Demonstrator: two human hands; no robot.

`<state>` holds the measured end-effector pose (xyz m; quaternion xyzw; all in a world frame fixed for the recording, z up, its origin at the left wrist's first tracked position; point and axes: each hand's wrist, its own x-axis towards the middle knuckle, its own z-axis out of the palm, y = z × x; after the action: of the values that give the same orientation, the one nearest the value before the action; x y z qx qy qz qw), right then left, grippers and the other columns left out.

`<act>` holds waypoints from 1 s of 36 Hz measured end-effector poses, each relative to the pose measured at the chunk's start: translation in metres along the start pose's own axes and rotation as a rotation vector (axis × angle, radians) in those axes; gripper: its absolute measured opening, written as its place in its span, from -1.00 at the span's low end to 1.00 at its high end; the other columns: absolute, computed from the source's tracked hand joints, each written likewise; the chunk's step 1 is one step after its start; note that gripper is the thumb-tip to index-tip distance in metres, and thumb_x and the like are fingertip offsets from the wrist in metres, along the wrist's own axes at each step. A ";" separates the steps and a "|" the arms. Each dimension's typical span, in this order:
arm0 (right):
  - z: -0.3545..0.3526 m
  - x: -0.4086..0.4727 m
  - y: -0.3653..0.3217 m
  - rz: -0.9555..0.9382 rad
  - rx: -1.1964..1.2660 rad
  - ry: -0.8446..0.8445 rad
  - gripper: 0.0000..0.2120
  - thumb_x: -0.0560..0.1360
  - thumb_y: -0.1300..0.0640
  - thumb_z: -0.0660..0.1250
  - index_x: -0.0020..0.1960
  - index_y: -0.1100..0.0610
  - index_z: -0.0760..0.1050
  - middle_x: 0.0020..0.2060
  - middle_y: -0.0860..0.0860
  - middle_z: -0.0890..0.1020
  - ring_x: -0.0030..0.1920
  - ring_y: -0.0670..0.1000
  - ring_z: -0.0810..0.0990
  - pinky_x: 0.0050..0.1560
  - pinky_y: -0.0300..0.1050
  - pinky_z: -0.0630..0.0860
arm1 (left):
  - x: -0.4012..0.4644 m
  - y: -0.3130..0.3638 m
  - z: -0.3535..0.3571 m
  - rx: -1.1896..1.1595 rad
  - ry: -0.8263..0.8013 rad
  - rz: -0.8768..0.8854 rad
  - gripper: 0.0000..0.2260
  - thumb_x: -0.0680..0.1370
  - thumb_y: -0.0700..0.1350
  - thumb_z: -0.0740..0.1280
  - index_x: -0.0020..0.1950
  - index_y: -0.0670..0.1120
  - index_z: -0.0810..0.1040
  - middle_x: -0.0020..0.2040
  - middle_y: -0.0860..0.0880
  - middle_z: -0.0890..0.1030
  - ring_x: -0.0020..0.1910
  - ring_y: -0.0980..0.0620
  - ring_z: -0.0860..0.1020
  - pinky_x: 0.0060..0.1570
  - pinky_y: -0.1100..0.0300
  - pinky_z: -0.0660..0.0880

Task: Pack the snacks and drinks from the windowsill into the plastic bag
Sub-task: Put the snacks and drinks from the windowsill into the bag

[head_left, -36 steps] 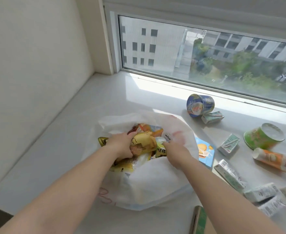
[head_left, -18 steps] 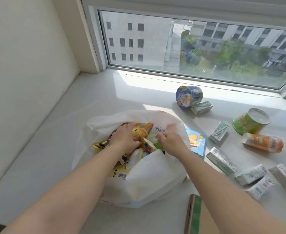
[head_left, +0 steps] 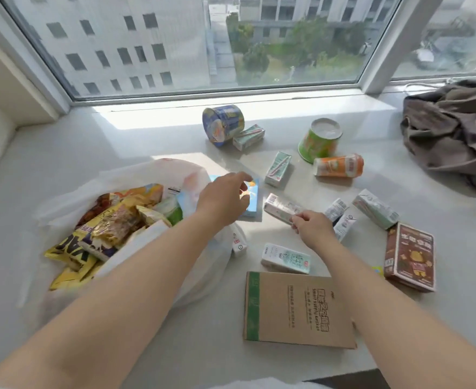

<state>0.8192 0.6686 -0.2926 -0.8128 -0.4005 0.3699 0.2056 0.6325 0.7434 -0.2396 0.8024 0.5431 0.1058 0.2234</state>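
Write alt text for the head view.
A person's right hand pinches a small drink carton on a white windowsill while the left hand reaches over a blue box, beside a plastic bag stuffed with snack packets.

Counted on the sill are eight small drink cartons, two snack cups, one orange bottle, one blue box, one brown box, one cardboard packet and one plastic bag.

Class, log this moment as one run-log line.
left hand: open, over blue box | right hand: pinching drink carton | plastic bag: part-filled | windowsill: cartons, cups remain
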 end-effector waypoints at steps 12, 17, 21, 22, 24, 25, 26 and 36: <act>-0.049 0.023 0.138 0.127 -0.243 -0.085 -0.76 0.53 0.13 0.16 0.05 0.07 0.59 0.08 0.08 0.62 0.09 0.15 0.53 0.05 -0.06 0.46 | -0.015 0.036 0.149 0.181 -0.469 -0.117 -0.48 0.50 -0.24 0.25 0.41 0.12 0.32 0.36 0.06 0.38 0.30 -0.02 0.38 0.07 0.04 0.48; -0.052 0.041 0.153 -0.059 -0.478 -0.063 -0.60 0.49 0.24 0.17 0.32 0.09 0.40 0.29 0.10 0.39 0.28 0.15 0.33 0.25 -0.02 0.32 | -0.020 0.033 0.180 0.327 -0.484 -0.124 -0.43 0.48 -0.22 0.28 0.45 0.12 0.28 0.43 0.04 0.31 0.36 -0.06 0.29 0.28 0.01 0.34; -0.057 0.056 0.154 -0.253 -0.670 -0.017 -0.46 0.44 0.30 0.18 0.40 0.03 0.31 0.37 0.07 0.30 0.33 0.13 0.26 0.25 -0.02 0.26 | -0.017 0.031 0.197 0.346 -0.413 -0.205 -0.38 0.47 -0.23 0.30 0.48 0.10 0.21 0.42 0.01 0.33 0.35 -0.07 0.32 0.26 0.00 0.35; -0.058 0.061 0.155 -0.289 -0.701 -0.018 -0.45 0.44 0.30 0.18 0.41 0.02 0.29 0.40 0.06 0.27 0.36 0.12 0.23 0.26 -0.02 0.24 | -0.016 0.030 0.201 0.351 -0.404 -0.217 -0.39 0.48 -0.22 0.30 0.48 0.10 0.21 0.42 0.01 0.34 0.36 -0.08 0.31 0.27 -0.01 0.35; -0.060 0.071 0.157 -0.350 -0.745 -0.024 -0.45 0.47 0.29 0.17 0.44 0.01 0.26 0.44 0.04 0.22 0.43 0.10 0.15 0.32 -0.02 0.19 | -0.014 0.028 0.209 0.379 -0.396 -0.200 -0.42 0.48 -0.19 0.31 0.46 0.10 0.24 0.41 0.01 0.34 0.38 -0.08 0.27 0.29 -0.02 0.31; -0.060 0.076 0.157 -0.376 -0.772 -0.037 -0.45 0.48 0.29 0.16 0.44 0.01 0.25 0.45 0.03 0.21 0.45 0.09 0.12 0.34 -0.01 0.16 | -0.012 0.029 0.212 0.382 -0.403 -0.178 -0.43 0.47 -0.17 0.32 0.45 0.09 0.26 0.41 0.02 0.35 0.39 -0.08 0.25 0.29 -0.02 0.30; -0.060 0.080 0.158 -0.396 -0.799 -0.057 -0.46 0.49 0.28 0.16 0.45 0.01 0.25 0.45 0.03 0.21 0.46 0.09 0.11 0.35 -0.01 0.16 | -0.011 0.029 0.215 0.373 -0.419 -0.154 -0.43 0.46 -0.16 0.32 0.44 0.09 0.27 0.41 0.02 0.35 0.40 -0.07 0.24 0.29 -0.01 0.30; -0.053 0.101 0.158 -0.509 -0.952 -0.070 -0.63 0.47 0.29 0.18 0.27 0.12 0.38 0.29 0.14 0.37 0.35 0.16 0.25 0.32 0.06 0.19 | -0.005 0.036 0.222 0.325 -0.443 -0.131 -0.50 0.44 -0.16 0.32 0.35 0.12 0.35 0.30 0.04 0.43 0.28 -0.06 0.33 0.14 0.02 0.40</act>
<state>0.9797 0.6539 -0.4019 -0.6805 -0.7147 0.1130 -0.1158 0.7523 0.6738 -0.4173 0.7945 0.5417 -0.1750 0.2114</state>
